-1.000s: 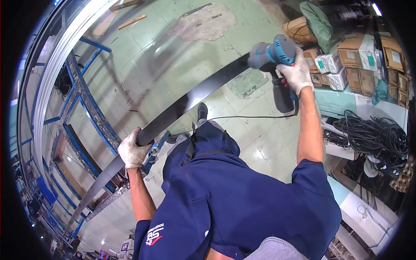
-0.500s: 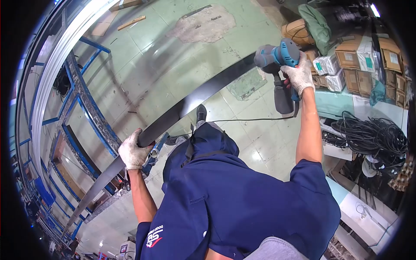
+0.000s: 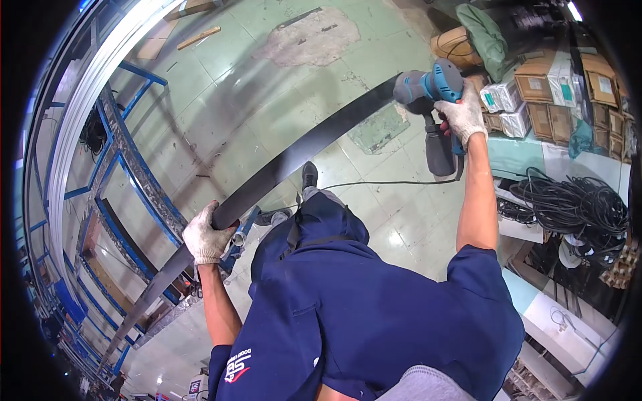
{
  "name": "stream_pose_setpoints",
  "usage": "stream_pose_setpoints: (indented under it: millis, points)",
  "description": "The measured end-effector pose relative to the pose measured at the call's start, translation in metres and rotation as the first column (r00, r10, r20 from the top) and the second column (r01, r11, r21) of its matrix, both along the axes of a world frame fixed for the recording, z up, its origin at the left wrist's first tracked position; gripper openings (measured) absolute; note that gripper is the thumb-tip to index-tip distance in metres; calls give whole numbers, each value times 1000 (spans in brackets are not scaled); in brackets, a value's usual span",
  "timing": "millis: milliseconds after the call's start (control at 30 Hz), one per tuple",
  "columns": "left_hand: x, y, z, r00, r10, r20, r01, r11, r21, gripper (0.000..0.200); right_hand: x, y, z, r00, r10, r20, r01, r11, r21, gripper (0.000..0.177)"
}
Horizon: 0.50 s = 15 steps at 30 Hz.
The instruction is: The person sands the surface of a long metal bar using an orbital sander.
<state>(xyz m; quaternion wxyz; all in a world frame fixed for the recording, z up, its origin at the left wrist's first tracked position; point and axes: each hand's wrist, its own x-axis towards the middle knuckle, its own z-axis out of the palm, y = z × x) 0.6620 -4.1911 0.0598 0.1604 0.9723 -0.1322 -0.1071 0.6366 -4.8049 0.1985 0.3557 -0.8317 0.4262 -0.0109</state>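
A long dark metal strip (image 3: 287, 159) runs slantwise in front of me, from the lower left up to the middle right. My left hand (image 3: 206, 235), in a white work glove, is wrapped round the strip. At the far end of the strip is a blue and grey power sander (image 3: 428, 87) with a dark dust container (image 3: 439, 152) under it. My gloved right hand (image 3: 463, 112) grips the sander's body. Whether its pad presses on the strip is hidden. A black cord trails from the tool toward my legs.
Blue metal racks (image 3: 137, 180) stand on the left, with long white profiles (image 3: 73, 120) beside them. Cardboard boxes (image 3: 538, 83) are stacked on the right, above a heap of black cable (image 3: 568, 207). A wood piece (image 3: 198, 38) lies on the tiled floor.
Very little differs. The view has shifted slightly, and both hands keep their grips on the strip and the sander.
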Motion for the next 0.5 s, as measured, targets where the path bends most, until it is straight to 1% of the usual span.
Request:
stream_pose_setpoints:
  millis: [67,200,300,367,500]
  points:
    - [1,0,-1,1000,1,-5,-1,1000,-11,75,-7,11,0,1000,9,12,-10,1000,24,94]
    - [0,2,-4,1000,-10,22,10,1000,-16,76,-9,19,1,1000,0,-21,0,1000,6,89]
    - [0,3,-6,999,-19,32,20,1000,-22,76,-2,-2,-3,1000,-12,-12,12,1000,-26,91]
    - [-2,3,-6,1000,-9,27,9,1000,-24,76,4,-14,-7,999,-38,5,38,999,8,93]
    - [-1,1,-2,1000,-4,13,4,1000,-17,76,-3,-3,-4,1000,30,-4,-30,999,-13,96]
